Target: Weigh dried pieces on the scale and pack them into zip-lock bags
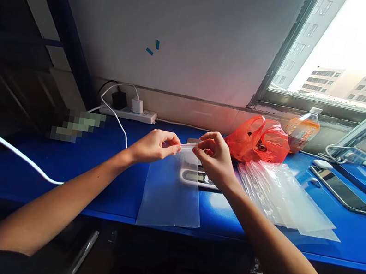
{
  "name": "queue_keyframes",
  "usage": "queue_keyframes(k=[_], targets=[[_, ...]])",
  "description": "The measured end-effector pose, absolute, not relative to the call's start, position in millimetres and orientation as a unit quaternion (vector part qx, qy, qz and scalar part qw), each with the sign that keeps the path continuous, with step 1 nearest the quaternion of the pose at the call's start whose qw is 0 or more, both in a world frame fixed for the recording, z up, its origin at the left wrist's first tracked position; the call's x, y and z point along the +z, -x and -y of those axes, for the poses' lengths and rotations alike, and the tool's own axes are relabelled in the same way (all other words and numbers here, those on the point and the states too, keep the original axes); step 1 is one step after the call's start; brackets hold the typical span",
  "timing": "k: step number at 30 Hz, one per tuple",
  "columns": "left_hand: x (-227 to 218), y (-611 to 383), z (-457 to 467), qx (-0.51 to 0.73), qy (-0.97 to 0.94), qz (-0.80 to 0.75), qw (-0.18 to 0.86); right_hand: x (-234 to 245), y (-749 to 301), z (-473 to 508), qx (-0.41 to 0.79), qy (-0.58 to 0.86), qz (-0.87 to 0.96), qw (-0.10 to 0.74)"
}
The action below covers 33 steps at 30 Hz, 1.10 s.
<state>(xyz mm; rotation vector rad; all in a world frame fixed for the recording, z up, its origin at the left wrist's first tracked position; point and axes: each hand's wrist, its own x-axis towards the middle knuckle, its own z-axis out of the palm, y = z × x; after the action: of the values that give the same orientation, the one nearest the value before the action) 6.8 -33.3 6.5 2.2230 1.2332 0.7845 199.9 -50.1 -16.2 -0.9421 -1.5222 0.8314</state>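
Note:
A clear, frosted zip-lock bag hangs upright over the blue table's front edge, a thin red line along its top. My left hand pinches the top edge near its left corner, thumb against fingers. At the right end of that edge, my right hand pinches with thumb and index finger, the other fingers curled above. Behind the bag, partly seen through it, lies a white device with a small display, perhaps a scale. Whether anything is inside the bag I cannot tell.
A stack of clear bags lies to the right, beside a red plastic bag and a drink bottle. Farther right are a phone and an earbud case. A power strip with a white cable stands at the wall.

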Motion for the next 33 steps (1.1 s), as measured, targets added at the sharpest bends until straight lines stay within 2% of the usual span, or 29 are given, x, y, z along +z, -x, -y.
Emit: queue_keyframes(k=[6, 10, 14, 19, 26, 33], targets=[[14, -7, 39, 0.301, -0.81, -0.441, 0.243, -11, -198, 58, 0.308, 0.392, 0.659, 0.563], [14, -4, 38, 0.303, -0.794, -0.433, 0.3, -12, -196, 57, 0.313, 0.387, 0.662, 0.56], [12, -2, 35, 0.288, -0.799, -0.429, 0.308, -14, -193, 55, 0.304, 0.382, 0.667, 0.563], [13, -5, 38, 0.308, -0.803, -0.417, 0.294, -15, -191, 59, 0.288, 0.401, 0.675, 0.548], [10, -4, 35, 0.34, -0.767, -0.444, 0.315, -11, -199, 61, 0.252, 0.506, 0.68, 0.467], [10, -2, 28, 0.333, -0.772, -0.418, 0.343, -6, -201, 66, 0.183, 0.491, 0.704, 0.479]])
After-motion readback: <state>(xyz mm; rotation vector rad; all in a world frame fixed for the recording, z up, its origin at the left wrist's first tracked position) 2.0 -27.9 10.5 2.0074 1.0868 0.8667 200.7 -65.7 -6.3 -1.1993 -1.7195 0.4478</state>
